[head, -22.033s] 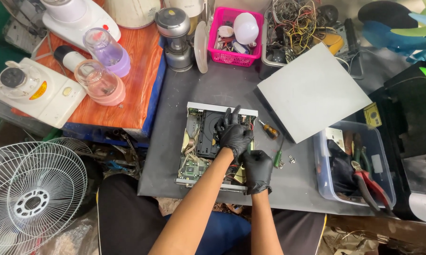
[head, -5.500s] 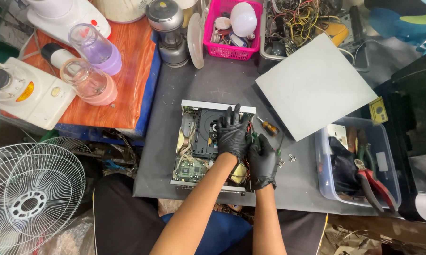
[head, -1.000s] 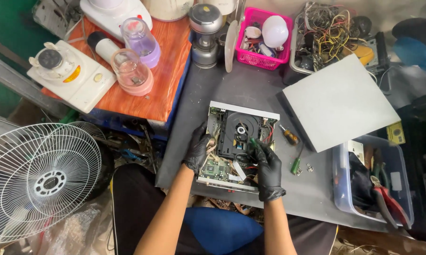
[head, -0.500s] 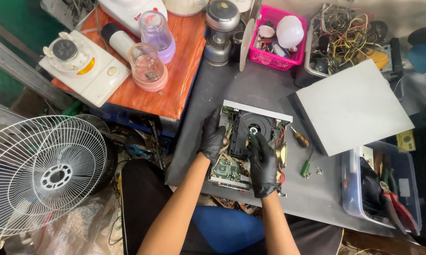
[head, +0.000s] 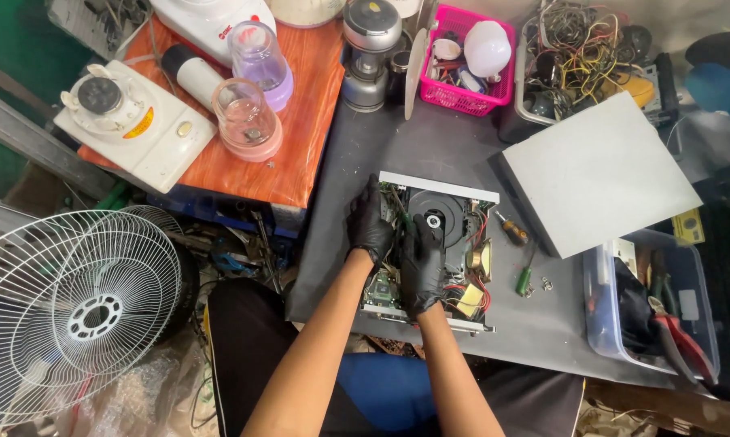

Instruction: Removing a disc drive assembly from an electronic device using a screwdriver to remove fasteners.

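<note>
Opened disc player chassis with exposed circuit boards and black round disc tray (head: 442, 243) sits on the dark grey worktable (head: 430, 154), close to its near edge, left of middle. Left hand in black glove (head: 371, 225) grips the chassis's left wall, fingers curled over the rim, clamped on it. Right hand in black glove (head: 423, 263) lies flat inside the chassis over the boards, fingers stretched toward the disc tray, loosely apart, not closed on anything that shows. Just right of the chassis: orange-handled screwdriver (head: 511, 231) and green-handled screwdriver (head: 526, 277), both lying on the table, a couple of small loose screws (head: 545, 284) beside the green one. Flat grey metal cover panel (head: 596, 171) lies tilted toward the right edge. Clear plastic bin with red-handled pliers (head: 652, 307) at the near right corner. Pink plastic basket (head: 462, 61) at the far edge. White wire fan guard (head: 74, 303) on the floor, left of the table
</note>
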